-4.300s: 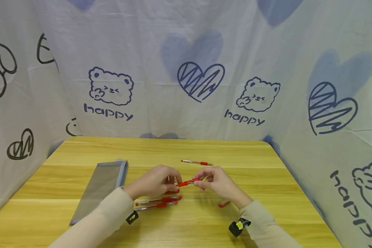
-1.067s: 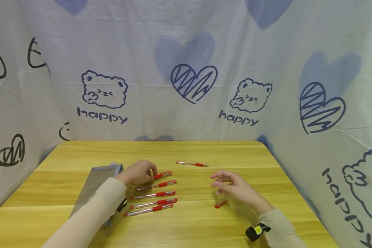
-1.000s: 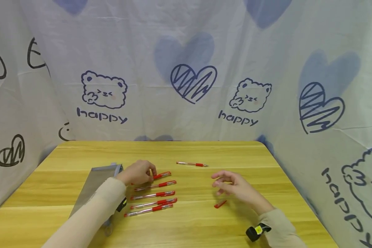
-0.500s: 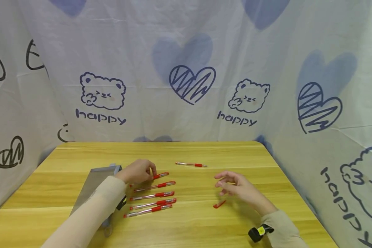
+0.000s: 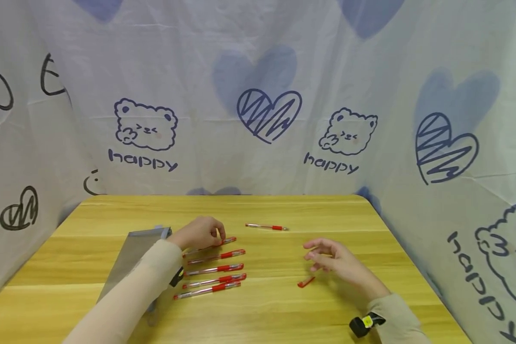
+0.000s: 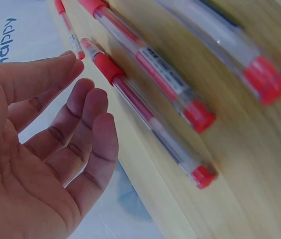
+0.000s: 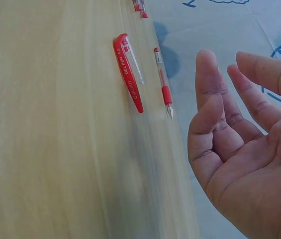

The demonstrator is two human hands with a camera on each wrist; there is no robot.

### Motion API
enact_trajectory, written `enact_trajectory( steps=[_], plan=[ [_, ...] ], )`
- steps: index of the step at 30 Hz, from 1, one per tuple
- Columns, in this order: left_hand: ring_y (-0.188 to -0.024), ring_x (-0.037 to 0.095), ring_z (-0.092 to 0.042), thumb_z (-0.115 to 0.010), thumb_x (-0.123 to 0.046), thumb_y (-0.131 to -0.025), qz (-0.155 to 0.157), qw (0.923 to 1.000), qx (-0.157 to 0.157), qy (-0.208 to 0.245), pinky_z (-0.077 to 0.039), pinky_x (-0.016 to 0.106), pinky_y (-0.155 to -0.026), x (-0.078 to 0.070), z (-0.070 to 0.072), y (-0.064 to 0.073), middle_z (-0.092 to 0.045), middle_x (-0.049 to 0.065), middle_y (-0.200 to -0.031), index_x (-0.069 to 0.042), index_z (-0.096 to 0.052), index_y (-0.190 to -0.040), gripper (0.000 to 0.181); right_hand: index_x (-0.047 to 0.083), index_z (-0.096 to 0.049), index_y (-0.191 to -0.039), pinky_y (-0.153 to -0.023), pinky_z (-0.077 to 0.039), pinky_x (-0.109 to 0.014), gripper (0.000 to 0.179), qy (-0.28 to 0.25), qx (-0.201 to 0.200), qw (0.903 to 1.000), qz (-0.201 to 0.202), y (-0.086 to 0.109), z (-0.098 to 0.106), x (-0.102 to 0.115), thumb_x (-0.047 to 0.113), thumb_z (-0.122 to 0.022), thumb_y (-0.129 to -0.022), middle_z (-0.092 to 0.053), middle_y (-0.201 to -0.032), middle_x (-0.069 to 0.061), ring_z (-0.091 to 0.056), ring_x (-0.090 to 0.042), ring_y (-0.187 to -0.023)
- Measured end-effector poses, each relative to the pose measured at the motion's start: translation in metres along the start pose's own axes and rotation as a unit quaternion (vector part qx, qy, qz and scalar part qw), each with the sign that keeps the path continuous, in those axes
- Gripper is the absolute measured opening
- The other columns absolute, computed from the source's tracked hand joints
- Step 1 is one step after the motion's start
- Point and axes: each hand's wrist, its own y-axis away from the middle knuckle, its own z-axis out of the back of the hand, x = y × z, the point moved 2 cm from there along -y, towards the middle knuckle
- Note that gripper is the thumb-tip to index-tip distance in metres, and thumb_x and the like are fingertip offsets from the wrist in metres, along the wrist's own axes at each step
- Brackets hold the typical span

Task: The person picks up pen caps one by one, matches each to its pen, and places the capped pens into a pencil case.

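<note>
Several capped red gel pens [image 5: 215, 269] lie in a row left of the table's middle. Over the farthest pen of that row [image 5: 229, 241] is my left hand [image 5: 201, 231]; in the left wrist view its fingers are loosely bent, with nothing visibly held, and pens [image 6: 155, 74] lie beside it. My right hand [image 5: 337, 260] hovers at the right, relaxed and holding nothing. Just left of and nearer than it lies a loose red pen cap [image 5: 306, 282], its lettering readable in the right wrist view. An uncapped red pen [image 5: 266, 227] lies farther back, tip to the right.
A grey zip pouch [image 5: 133, 258] lies flat at the left, partly under my left forearm. The wooden table [image 5: 327, 210] ends at a white printed curtain [image 5: 206, 143] at the back and sides.
Around four seconds ago both hands held a pen between them; now the hands are apart and more pens lie in the row. Lately my left hand shifted slightly right, my right hand slightly right.
</note>
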Motion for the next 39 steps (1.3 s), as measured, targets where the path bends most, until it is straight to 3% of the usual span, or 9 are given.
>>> enact_trajectory(
  steps=[5, 9, 15, 24, 28, 39],
  plan=[
    [-0.077, 0.017, -0.058, -0.071, -0.011, -0.102, 0.004, 0.9999, -0.002, 0.01, -0.052, 0.033, -0.073, -0.004, -0.001, -0.004, -0.07, 0.006, -0.093, -0.01, -0.078, -0.108, 0.009, -0.013, -0.05, -0.144, -0.072, -0.052, -0.026, 0.046, -0.004, -0.001, 1.0, 0.002, 0.001, 0.0, -0.001, 0.015, -0.061, -0.11, -0.07, -0.126, -0.031, -0.076, -0.018, -0.088],
    [-0.088, 0.02, -0.064, -0.072, -0.011, -0.101, 0.001, 0.9999, -0.012, 0.007, -0.058, 0.041, -0.085, -0.007, -0.003, -0.007, -0.074, 0.009, -0.104, -0.01, -0.076, -0.117, 0.016, -0.013, -0.05, -0.145, -0.072, -0.052, -0.027, 0.047, -0.004, -0.002, 1.0, 0.005, 0.002, 0.002, -0.003, 0.017, -0.062, -0.11, -0.07, -0.125, -0.029, -0.076, -0.019, -0.088],
    [-0.103, 0.028, -0.067, -0.072, -0.007, -0.1, -0.003, 0.9996, -0.026, 0.009, -0.058, 0.051, -0.098, -0.012, -0.006, -0.014, -0.074, 0.015, -0.115, -0.008, -0.072, -0.128, 0.029, -0.011, -0.05, -0.145, -0.073, -0.052, -0.028, 0.048, -0.011, -0.002, 0.9999, -0.005, 0.004, 0.006, -0.008, 0.02, -0.062, -0.11, -0.074, -0.122, -0.019, -0.076, -0.02, -0.09],
    [-0.115, 0.038, -0.067, -0.072, -0.006, -0.1, -0.011, 0.9992, -0.037, 0.011, -0.054, 0.056, -0.104, -0.026, -0.014, -0.027, -0.072, 0.022, -0.125, -0.007, -0.067, -0.137, 0.038, -0.012, -0.05, -0.145, -0.071, -0.051, -0.027, 0.047, -0.009, -0.004, 0.9999, 0.004, 0.006, 0.01, -0.011, 0.019, -0.061, -0.111, -0.074, -0.119, -0.015, -0.076, -0.016, -0.087],
    [-0.118, 0.041, -0.067, -0.069, -0.003, -0.098, -0.023, 0.9989, -0.04, -0.003, -0.053, 0.057, -0.105, -0.029, -0.017, -0.037, -0.071, 0.023, -0.126, -0.008, -0.067, -0.137, 0.039, -0.012, -0.049, -0.145, -0.07, -0.05, -0.026, 0.048, -0.013, -0.009, 0.9999, -0.006, 0.007, 0.012, -0.011, 0.019, -0.061, -0.11, -0.074, -0.12, -0.015, -0.075, -0.015, -0.087],
    [-0.123, 0.041, -0.066, -0.067, 0.002, -0.097, -0.016, 0.9993, -0.033, -0.002, -0.053, 0.056, -0.107, -0.04, -0.024, -0.059, -0.07, 0.023, -0.131, -0.006, -0.066, -0.138, 0.043, -0.011, -0.049, -0.147, -0.071, -0.051, -0.027, 0.051, -0.023, -0.013, 0.999, -0.035, 0.011, 0.017, -0.009, 0.022, -0.062, -0.11, -0.073, -0.123, -0.015, -0.075, -0.017, -0.091]
  ],
)
